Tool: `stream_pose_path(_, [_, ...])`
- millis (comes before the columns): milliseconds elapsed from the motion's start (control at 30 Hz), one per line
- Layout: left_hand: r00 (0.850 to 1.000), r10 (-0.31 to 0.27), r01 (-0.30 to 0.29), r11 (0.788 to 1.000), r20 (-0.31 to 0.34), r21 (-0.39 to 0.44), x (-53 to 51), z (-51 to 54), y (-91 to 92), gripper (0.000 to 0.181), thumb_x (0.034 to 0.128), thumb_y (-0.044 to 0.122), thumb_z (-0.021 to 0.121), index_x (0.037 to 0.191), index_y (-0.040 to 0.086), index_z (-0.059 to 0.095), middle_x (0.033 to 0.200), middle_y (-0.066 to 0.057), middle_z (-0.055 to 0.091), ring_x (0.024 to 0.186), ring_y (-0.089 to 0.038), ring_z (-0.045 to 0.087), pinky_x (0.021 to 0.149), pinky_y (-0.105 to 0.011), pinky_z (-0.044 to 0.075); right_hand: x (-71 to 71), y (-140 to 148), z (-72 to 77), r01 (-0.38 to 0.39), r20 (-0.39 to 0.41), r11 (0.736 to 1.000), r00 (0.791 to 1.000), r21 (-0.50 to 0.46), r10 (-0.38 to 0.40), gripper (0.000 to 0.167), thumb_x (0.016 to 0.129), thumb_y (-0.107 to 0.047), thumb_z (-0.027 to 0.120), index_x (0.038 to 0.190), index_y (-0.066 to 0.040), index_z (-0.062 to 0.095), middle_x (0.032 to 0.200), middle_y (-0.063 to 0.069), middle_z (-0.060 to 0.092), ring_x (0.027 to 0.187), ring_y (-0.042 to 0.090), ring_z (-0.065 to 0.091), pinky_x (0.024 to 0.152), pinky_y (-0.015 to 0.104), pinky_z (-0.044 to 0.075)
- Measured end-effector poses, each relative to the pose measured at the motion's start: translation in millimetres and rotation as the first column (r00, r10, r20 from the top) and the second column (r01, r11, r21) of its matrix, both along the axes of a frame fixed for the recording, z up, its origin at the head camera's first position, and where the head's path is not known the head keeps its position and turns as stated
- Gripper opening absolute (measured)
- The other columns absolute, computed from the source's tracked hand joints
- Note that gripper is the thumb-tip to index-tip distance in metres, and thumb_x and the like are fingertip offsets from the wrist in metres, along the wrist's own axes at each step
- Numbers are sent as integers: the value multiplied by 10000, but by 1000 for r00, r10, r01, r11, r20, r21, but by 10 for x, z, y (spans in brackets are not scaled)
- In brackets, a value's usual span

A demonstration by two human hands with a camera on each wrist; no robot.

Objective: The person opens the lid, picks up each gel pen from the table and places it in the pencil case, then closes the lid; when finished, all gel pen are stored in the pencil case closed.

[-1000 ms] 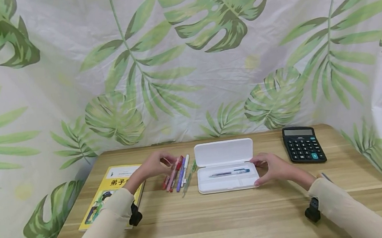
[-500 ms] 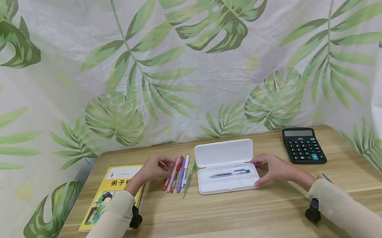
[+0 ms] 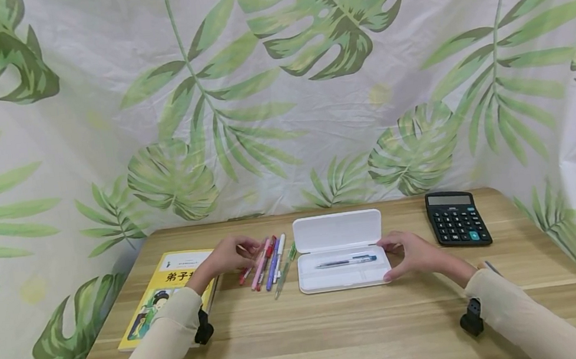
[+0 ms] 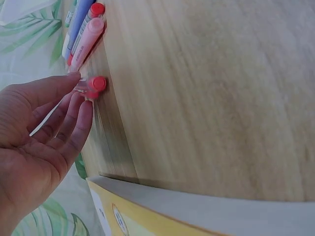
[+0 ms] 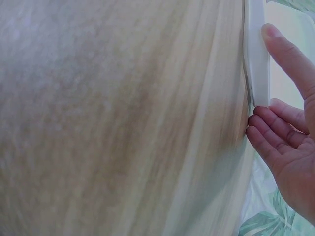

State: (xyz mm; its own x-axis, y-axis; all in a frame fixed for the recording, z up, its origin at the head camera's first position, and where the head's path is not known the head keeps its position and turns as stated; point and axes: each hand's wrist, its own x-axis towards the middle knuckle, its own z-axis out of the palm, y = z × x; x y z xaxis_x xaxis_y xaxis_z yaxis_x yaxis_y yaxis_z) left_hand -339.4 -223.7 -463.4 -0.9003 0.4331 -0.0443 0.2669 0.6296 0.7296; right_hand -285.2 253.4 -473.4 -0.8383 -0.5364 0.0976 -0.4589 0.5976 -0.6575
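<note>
The left hand (image 3: 229, 255) (image 4: 44, 128) pinches red-ended pens (image 3: 245, 275) (image 4: 98, 84) between thumb and fingertips, left of a pink pen (image 3: 260, 271) (image 4: 87, 42). Beside that one lie a purple pen (image 3: 273, 271), a red one, a white one and a green one (image 3: 285, 274), side by side on the table. An open white pencil case (image 3: 336, 230) (image 5: 258, 59) stands right of the pens, with a clear, blue-tipped pen (image 3: 347, 261) inside. The right hand (image 3: 415, 252) (image 5: 293, 142) grips the case's right end, thumb at the front corner, fingers at the back.
A yellow book (image 3: 160, 298) (image 4: 142, 214) lies on the table (image 3: 306, 343) at the left, under the left forearm. A black calculator (image 3: 458, 219) is at the back right. Part of a thin object (image 3: 492, 267) shows beside the right sleeve. A leaf-patterned cloth hangs behind.
The left hand has moved slightly left, and the red-ended pens with it, leaving a gap beside the pink pen. The right hand and the case have stayed in place.
</note>
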Motion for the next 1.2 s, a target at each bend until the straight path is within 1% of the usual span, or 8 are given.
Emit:
stream_pose_path(200, [999, -4, 3, 1000, 36, 24, 3, -2, -54, 389, 836, -41, 750, 1210, -101, 658, 1056, -238, 669, 879, -239, 688, 649, -283, 581, -5, 3, 0, 3, 5, 1000, 1000, -2, -3, 748, 658, -305, 960, 1245, 52, 664, 1096, 115, 682, 1056, 266, 645, 960, 418, 563])
stream_pose_path(433, [1000, 3, -4, 1000, 31, 30, 23, 26, -96, 351, 821, -50, 757, 1160, -108, 687, 1030, -251, 694, 895, -259, 700, 679, -250, 557, -16, 12, -14, -1, 5, 1000, 1000, -12, 2, 745, 663, -304, 960, 1247, 51, 664, 1097, 112, 680, 1056, 259, 645, 962, 441, 560])
stream_pose_path(700, [998, 31, -32, 999, 60, 24, 39, 37, -115, 329, 822, -52, 757, 1146, -88, 709, 1019, -225, 711, 854, -190, 691, 646, -251, 558, -22, 13, -28, -1, -2, 1000, 1000, -9, 1, 750, 656, -310, 963, 1246, 46, 667, 1093, 101, 683, 1054, 257, 647, 963, 441, 559])
stream_pose_path(900, [998, 9, -11, 999, 55, 32, 60, 61, -127, 341, 801, -65, 765, 1133, -113, 704, 1021, -264, 713, 827, -206, 694, 624, -283, 561, -15, 11, -29, -3, 1, 1000, 1000, -12, 3, 754, 657, -308, 962, 1248, 53, 663, 1096, 108, 685, 1057, 272, 647, 967, 455, 556])
stream_pose_path(967, [999, 0, -2, 1000, 46, 31, 110, 124, -105, 334, 803, -82, 752, 1127, -139, 694, 1025, -303, 702, 840, -267, 700, 626, -311, 569, -13, 10, -27, -4, 2, 1000, 1000, -14, 4, 758, 657, -307, 961, 1249, 57, 661, 1096, 111, 684, 1058, 278, 648, 965, 447, 559])
stream_pose_path(1133, [1000, 0, 0, 1000, 27, 0, 84, 93, -150, 316, 810, -63, 748, 1122, -105, 717, 1026, -254, 725, 870, -259, 701, 673, -289, 567, -12, 8, -21, -8, 3, 1000, 1000, -21, 8, 756, 655, -299, 962, 1246, 64, 659, 1093, 119, 682, 1057, 291, 652, 961, 442, 563])
stream_pose_path(1167, [1000, -3, 3, 1000, 22, -6, 71, 78, -172, 317, 810, -49, 755, 1123, -85, 726, 1028, -227, 734, 871, -232, 701, 683, -263, 558, -12, 9, -19, -8, 3, 1000, 1000, -20, 8, 756, 656, -301, 961, 1246, 62, 659, 1094, 119, 682, 1058, 289, 651, 963, 447, 561])
stream_pose_path(1200, [1000, -3, 4, 1000, 17, -17, 35, 28, -201, 317, 811, -35, 760, 1126, -64, 735, 1031, -198, 742, 871, -203, 699, 695, -253, 556, -13, 11, -19, -8, 3, 1000, 1000, -19, 8, 753, 658, -303, 961, 1246, 58, 661, 1096, 117, 682, 1059, 288, 650, 965, 452, 559])
